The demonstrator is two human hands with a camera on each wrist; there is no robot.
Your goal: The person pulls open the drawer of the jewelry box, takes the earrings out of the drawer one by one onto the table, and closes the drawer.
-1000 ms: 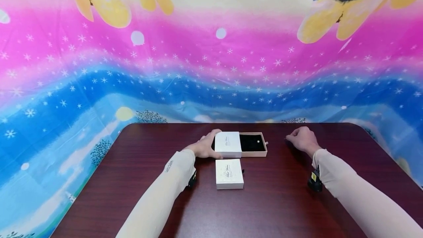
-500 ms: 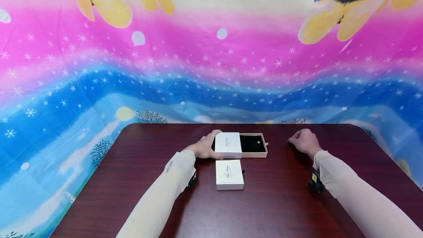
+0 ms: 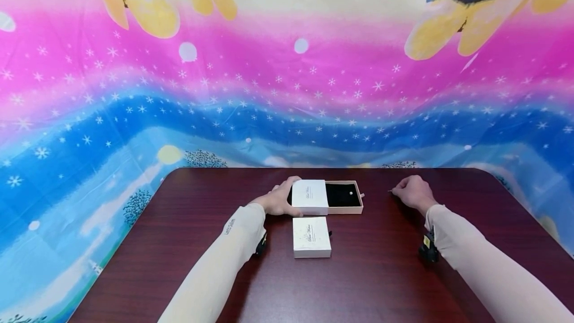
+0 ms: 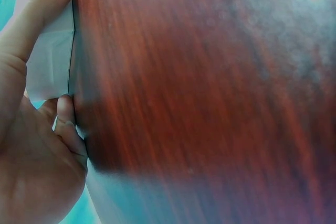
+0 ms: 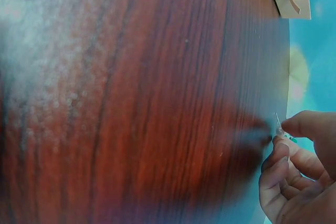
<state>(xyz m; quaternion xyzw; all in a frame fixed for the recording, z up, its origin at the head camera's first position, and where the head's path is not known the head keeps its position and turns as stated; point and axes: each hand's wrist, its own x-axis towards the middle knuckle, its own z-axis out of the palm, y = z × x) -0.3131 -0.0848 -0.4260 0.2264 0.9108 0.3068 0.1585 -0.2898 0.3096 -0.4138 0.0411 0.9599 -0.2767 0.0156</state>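
Observation:
My left hand point(image 3: 280, 198) grips the left end of a white jewelry box point(image 3: 308, 196), thumb along its near side. The box's drawer is pulled out to the right, showing a black pad point(image 3: 338, 195) with one small pearl-like stud point(image 3: 351, 193). In the left wrist view the thumb and fingers hold the white box's end point(image 4: 50, 61). Right of the drawer, my right hand point(image 3: 414, 192) pinches a tiny earring point(image 5: 279, 128) between thumb and forefinger. Its thin metal post sticks out past the fingertips; its head is mostly hidden, with a bit of green beside it.
A second white box point(image 3: 311, 236), closed, with a dark tab on its right side, lies just in front of the first. Both are on a dark red wooden table point(image 3: 358, 283). A colorful printed cloth point(image 3: 287, 88) hangs behind the table.
The right hand has shifted very slightly to the right, and the earring's thin post now shows beyond its fingertips. The left hand and both boxes stay in place.

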